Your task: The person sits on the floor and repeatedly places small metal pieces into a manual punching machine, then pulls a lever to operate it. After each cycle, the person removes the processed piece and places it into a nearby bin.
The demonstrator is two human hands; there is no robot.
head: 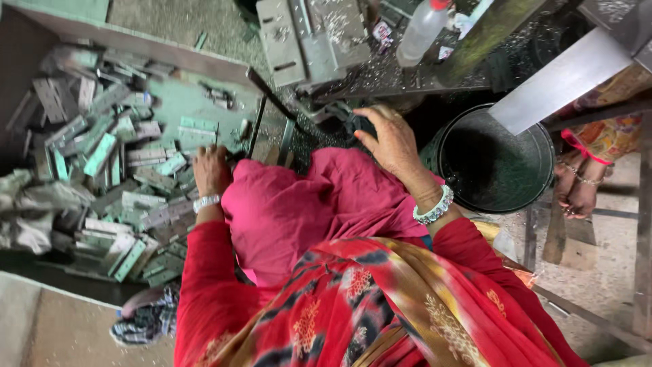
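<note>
My left hand [210, 170] reaches into a heap of grey-green metal hinges [129, 177] lying in a shallow tray [197, 102] on the left; its fingers curl down among the hinges, and I cannot tell whether they grip one. My right hand [392, 141] is further right, with its fingers closed over a dark round knob [360, 126] at the edge of a machine table. Both wrists wear bracelets. A pink cloth [305, 204] covers my lap between the two arms, over a red patterned garment.
A black bucket [496, 163] with metal shavings stands right of my right hand. Grey metal plates [309, 37] and a plastic bottle [421, 30] lie on the machine table above. Another person's feet [577, 190] show at far right. A grey rag [27, 211] lies at left.
</note>
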